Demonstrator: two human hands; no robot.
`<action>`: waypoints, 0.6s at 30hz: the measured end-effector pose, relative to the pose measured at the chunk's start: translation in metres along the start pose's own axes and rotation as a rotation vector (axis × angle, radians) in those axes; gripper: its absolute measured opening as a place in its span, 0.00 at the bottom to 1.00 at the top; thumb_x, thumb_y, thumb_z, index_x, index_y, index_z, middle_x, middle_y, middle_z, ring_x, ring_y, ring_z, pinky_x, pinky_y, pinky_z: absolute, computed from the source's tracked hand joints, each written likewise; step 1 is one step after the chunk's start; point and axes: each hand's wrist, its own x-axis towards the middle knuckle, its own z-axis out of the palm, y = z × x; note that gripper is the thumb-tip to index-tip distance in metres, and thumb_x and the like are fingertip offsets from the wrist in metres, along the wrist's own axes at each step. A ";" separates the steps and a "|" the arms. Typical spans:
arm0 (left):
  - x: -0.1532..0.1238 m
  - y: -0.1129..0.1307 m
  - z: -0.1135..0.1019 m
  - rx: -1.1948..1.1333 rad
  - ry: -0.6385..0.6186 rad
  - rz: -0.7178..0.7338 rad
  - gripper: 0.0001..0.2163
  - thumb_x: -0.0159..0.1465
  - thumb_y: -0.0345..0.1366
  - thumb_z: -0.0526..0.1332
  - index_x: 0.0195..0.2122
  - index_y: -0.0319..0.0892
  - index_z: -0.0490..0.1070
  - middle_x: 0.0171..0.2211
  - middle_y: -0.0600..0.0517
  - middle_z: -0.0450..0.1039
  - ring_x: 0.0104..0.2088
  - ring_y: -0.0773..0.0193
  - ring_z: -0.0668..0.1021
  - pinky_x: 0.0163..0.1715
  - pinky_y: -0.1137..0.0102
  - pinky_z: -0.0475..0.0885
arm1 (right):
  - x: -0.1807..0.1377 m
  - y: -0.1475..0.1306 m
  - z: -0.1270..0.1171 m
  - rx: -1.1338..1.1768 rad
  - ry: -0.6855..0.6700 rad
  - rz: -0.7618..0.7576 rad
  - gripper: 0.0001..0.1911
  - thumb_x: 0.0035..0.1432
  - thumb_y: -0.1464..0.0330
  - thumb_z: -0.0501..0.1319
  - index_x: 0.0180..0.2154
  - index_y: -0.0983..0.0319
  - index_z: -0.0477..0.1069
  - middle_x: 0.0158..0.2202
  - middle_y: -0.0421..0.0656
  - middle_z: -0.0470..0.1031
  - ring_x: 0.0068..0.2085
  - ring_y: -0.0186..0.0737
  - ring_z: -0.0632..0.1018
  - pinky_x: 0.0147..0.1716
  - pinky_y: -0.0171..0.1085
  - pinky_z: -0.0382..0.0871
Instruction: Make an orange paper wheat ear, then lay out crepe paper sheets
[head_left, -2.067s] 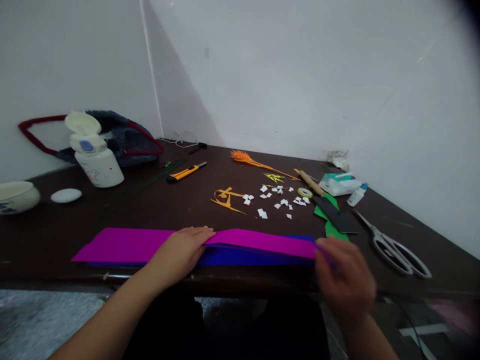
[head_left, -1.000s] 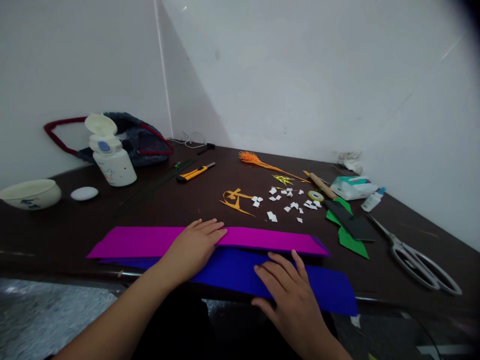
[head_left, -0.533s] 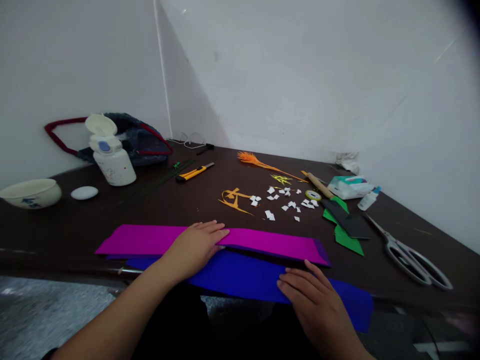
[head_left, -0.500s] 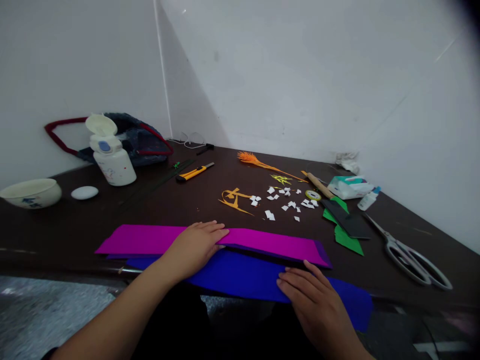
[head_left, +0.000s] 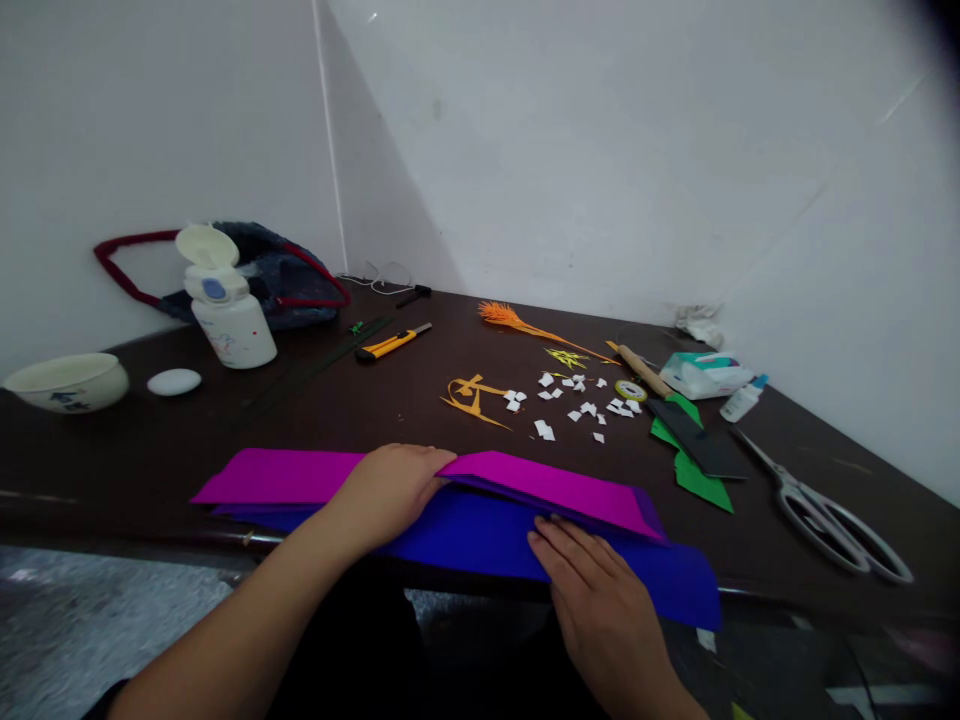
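A folded strip of magenta crepe paper [head_left: 555, 482] lies along the front of the table, with a purple layer showing at its right end. My left hand [head_left: 397, 490] grips it near the middle, fingers over its far side and thumb by the slightly raised near edge. Under and in front of it spreads a sheet of blue paper [head_left: 465, 530], which overhangs the table edge. On this blue sheet my right hand [head_left: 600, 590] rests flat, fingers stretched out and its tips close to the magenta strip.
Scissors [head_left: 825, 515], a black rectangular piece [head_left: 697, 440], green paper [head_left: 705, 485] and a glue bottle [head_left: 744, 400] lie rightward. White scraps [head_left: 585, 410], a yellow utility knife [head_left: 394, 344] and an orange paper tassel [head_left: 502, 315] are farther back. Leftward stand a bowl [head_left: 67, 383] and a white bottle [head_left: 236, 330].
My right hand has slid left and inward over the blue paper, whose right end has moved up with it. My left fingers have curled over the magenta strip, whose middle is lifted a little.
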 end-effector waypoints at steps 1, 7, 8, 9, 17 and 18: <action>0.000 0.001 -0.002 0.005 -0.004 -0.012 0.16 0.65 0.37 0.50 0.50 0.45 0.69 0.47 0.47 0.75 0.45 0.54 0.77 0.44 0.59 0.70 | 0.002 -0.002 0.000 0.007 -0.017 0.011 0.20 0.58 0.76 0.48 0.47 0.58 0.72 0.49 0.39 0.75 0.48 0.43 0.76 0.44 0.45 0.69; -0.008 0.006 -0.005 -0.003 0.005 0.026 0.14 0.64 0.37 0.52 0.48 0.47 0.71 0.44 0.49 0.76 0.43 0.55 0.77 0.43 0.61 0.70 | 0.010 -0.010 0.004 0.030 -0.123 0.056 0.18 0.61 0.67 0.50 0.51 0.59 0.69 0.50 0.44 0.74 0.48 0.48 0.74 0.46 0.51 0.69; -0.010 0.007 -0.004 -0.008 0.011 0.037 0.14 0.64 0.38 0.52 0.48 0.47 0.70 0.45 0.49 0.76 0.43 0.55 0.77 0.43 0.61 0.70 | 0.010 -0.011 0.004 0.033 -0.128 0.068 0.18 0.61 0.66 0.51 0.51 0.59 0.69 0.50 0.45 0.74 0.48 0.49 0.74 0.46 0.53 0.69; -0.012 0.007 -0.003 -0.010 0.018 0.044 0.14 0.64 0.38 0.52 0.48 0.46 0.70 0.46 0.49 0.75 0.43 0.56 0.77 0.44 0.61 0.69 | 0.009 -0.011 0.004 0.038 -0.130 0.080 0.18 0.61 0.65 0.52 0.51 0.58 0.69 0.49 0.45 0.74 0.48 0.51 0.74 0.46 0.54 0.69; -0.015 0.007 -0.006 -0.028 0.023 -0.036 0.14 0.64 0.36 0.51 0.48 0.45 0.70 0.45 0.48 0.76 0.43 0.56 0.77 0.44 0.61 0.70 | 0.008 -0.001 -0.003 0.053 -0.101 0.047 0.18 0.60 0.66 0.55 0.51 0.61 0.68 0.50 0.52 0.68 0.49 0.54 0.70 0.44 0.55 0.70; -0.015 0.006 -0.008 -0.047 0.028 -0.054 0.14 0.64 0.37 0.51 0.48 0.46 0.70 0.45 0.49 0.76 0.43 0.56 0.77 0.43 0.62 0.70 | 0.009 0.002 -0.004 0.038 -0.099 0.049 0.18 0.60 0.65 0.55 0.51 0.60 0.68 0.50 0.52 0.67 0.49 0.54 0.70 0.44 0.55 0.70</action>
